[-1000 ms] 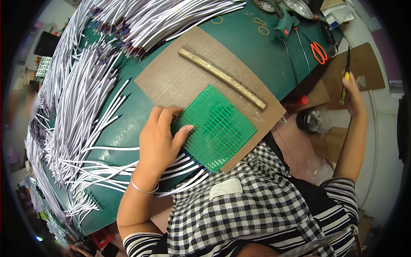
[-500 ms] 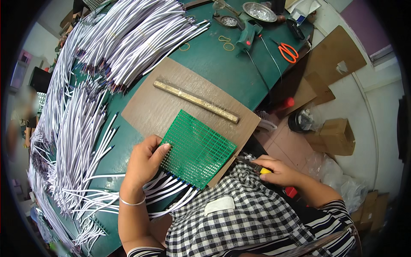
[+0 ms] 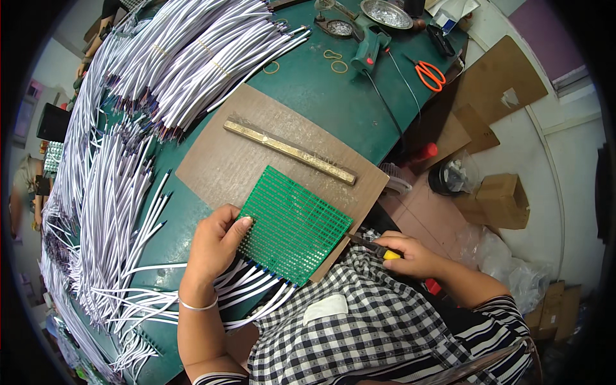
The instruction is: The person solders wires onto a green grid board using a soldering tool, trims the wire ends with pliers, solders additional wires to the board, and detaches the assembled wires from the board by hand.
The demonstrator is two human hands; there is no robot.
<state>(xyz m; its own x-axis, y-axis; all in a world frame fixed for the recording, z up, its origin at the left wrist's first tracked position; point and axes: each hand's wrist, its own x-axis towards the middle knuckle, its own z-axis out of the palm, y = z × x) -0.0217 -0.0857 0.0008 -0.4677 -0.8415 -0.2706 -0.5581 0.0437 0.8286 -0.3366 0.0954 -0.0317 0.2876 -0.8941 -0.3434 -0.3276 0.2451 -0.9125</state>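
My left hand (image 3: pixel 217 242) is closed on the left edge of a green circuit board panel (image 3: pixel 295 224), thumb on top. The panel has rows of small pads and lies partly on a brown board (image 3: pixel 212 147). White cables (image 3: pixel 256 289) with blue ends meet the panel's near edge and run left beneath my left wrist. In my right hand (image 3: pixel 410 255) is a slim dark tool with a yellow handle (image 3: pixel 391 255); its exact kind is unclear. The tool's thin tip is by the panel's right corner; whether they touch, I cannot tell.
A brass-coloured bar (image 3: pixel 289 151) lies across the brown board beyond the panel. Bundled white cables (image 3: pixel 192 58) cover the table's left side. A green soldering gun (image 3: pixel 372 48), a metal dish (image 3: pixel 387 14) and orange-handled scissors (image 3: pixel 428 76) are at the far right.
The tool's dark shaft now shows more plainly, pointing at the panel's right corner. My left hand keeps its hold on the panel. The whole view has shifted slightly.
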